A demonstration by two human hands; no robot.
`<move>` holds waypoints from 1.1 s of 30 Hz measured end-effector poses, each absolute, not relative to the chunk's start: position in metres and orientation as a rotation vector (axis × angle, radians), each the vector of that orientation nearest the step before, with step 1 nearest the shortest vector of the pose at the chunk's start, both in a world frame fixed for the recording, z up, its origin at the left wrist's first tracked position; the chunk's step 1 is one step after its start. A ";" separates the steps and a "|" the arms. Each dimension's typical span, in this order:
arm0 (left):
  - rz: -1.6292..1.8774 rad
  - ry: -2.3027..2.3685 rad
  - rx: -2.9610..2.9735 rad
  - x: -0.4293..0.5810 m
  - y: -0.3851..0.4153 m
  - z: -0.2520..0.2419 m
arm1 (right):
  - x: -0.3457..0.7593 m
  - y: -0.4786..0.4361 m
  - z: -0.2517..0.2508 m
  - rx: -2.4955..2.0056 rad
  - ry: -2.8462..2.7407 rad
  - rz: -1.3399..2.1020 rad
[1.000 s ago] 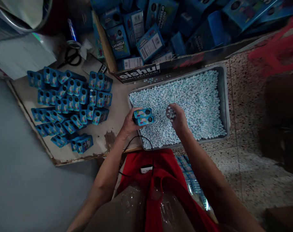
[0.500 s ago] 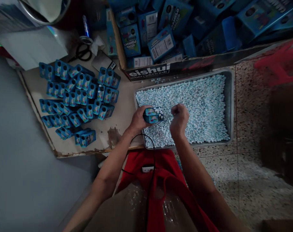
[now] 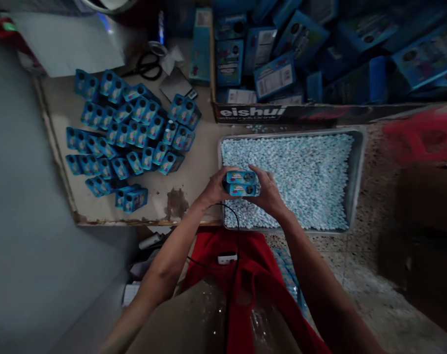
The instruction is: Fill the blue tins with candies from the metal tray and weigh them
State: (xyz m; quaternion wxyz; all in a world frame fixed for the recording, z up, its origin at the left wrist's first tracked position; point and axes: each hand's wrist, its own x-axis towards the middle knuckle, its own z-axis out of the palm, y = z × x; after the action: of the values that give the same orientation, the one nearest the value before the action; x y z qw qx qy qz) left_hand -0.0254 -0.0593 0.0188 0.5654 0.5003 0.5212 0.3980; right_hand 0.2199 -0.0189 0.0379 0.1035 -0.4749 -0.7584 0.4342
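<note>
Two small blue candy boxes (image 3: 241,183) lie side by side between my hands, above the left part of a metal tray (image 3: 359,182). My left hand (image 3: 216,188) grips their left end. At the right end, my right hand (image 3: 266,191) holds the same pair, thumb on the far side and fingers on the near side. Each box has a dark round spot near its right end. Beneath them, pale blue and white candies (image 3: 300,182) fill the tray.
Many small blue boxes (image 3: 133,132) stand in rows on the table (image 3: 157,194) at left. A large carton (image 3: 319,112) of bigger blue boxes sits behind the tray. Black scissors (image 3: 148,66) lie at the back. A red stool-like object (image 3: 422,132) is at right.
My right hand has moved left from over the candies onto the boxes. White candies that showed on the boxes' right end are no longer visible. The view has shifted slightly.
</note>
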 end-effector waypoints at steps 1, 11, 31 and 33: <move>0.972 1.216 1.145 -0.029 -0.065 0.021 | 0.212 -0.016 0.037 -1.336 -2.238 1.328; 0.889 1.961 1.113 -0.131 -0.173 0.077 | 0.046 -0.034 0.041 -0.776 -2.516 1.543; 0.804 2.923 0.854 -0.168 -0.124 0.087 | 0.165 0.235 0.107 -1.788 -2.266 0.237; 0.925 2.766 1.250 -0.160 -0.077 0.114 | 0.150 0.261 0.102 -1.910 -2.372 0.196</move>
State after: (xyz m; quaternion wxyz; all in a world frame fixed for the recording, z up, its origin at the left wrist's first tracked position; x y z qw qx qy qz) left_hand -0.1604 -0.0769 0.1139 -0.0157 0.3940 0.8715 0.2915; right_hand 0.1497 0.2611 0.1016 0.0449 -0.6254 -0.7764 0.0641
